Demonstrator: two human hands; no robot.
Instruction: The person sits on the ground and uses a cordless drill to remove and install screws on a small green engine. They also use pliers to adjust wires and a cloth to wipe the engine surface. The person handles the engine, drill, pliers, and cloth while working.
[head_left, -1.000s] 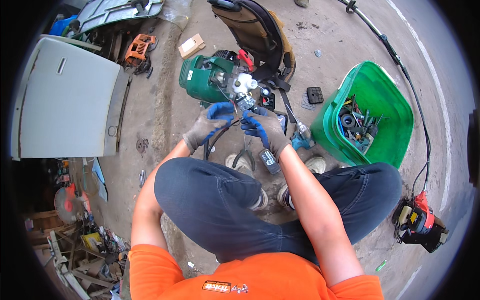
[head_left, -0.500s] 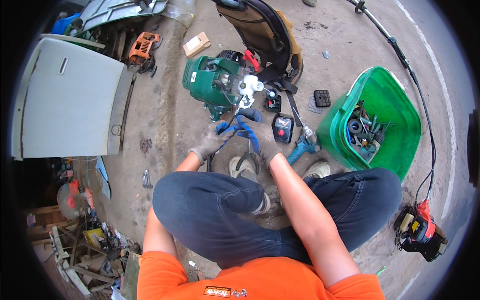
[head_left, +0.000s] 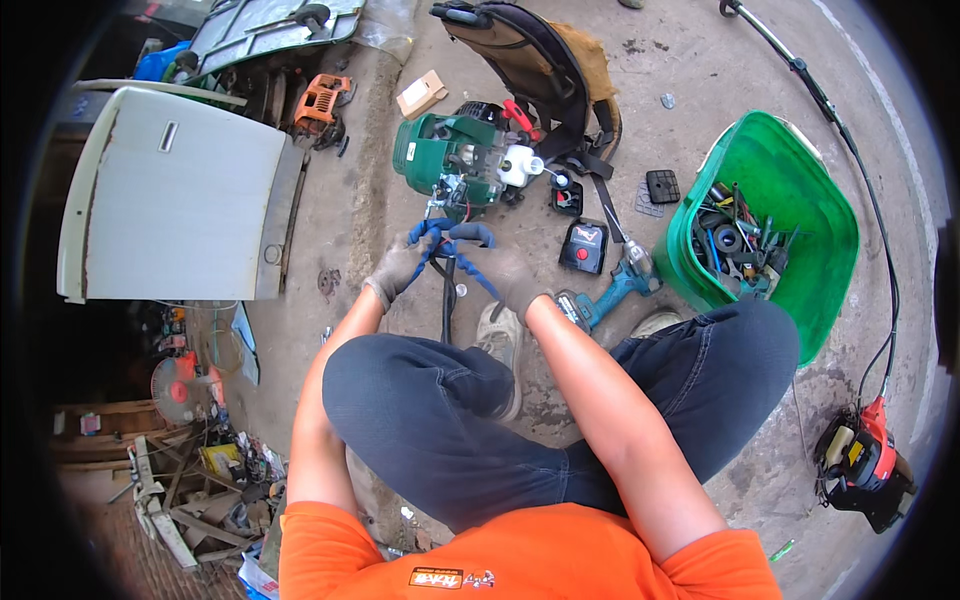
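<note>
The left hand (head_left: 400, 265) and the right hand (head_left: 508, 275) wear gray gloves with blue on the fingers, and their fingertips come close together. The fingers of both hands are bent near the top of a black tube (head_left: 448, 305), but that spot is small and dark, so I cannot tell whether either hand is pinching it. The tube hangs down between the two hands, toward the person's legs. A big green engine (head_left: 430, 150) sits just past both hands, a bit more on the left hand's side. A shiny metal part (head_left: 450, 190) of it is just beyond the left fingertips. A white plastic piece (head_left: 520, 166) is on the engine's right side, past the right hand. To the right of the right hand, there is a black cover with a red spot (head_left: 583, 247), and a blue power tool (head_left: 612, 290) lies a bit farther right. Farther out on that same side stands a green bucket (head_left: 825, 240) with lots of tools (head_left: 735, 240) inside. A brown and black backpack (head_left: 545, 75) is well past the right hand, behind the engine. Far past the left hand are a small tan box (head_left: 422, 94) and an orange machine part (head_left: 320, 106).
</note>
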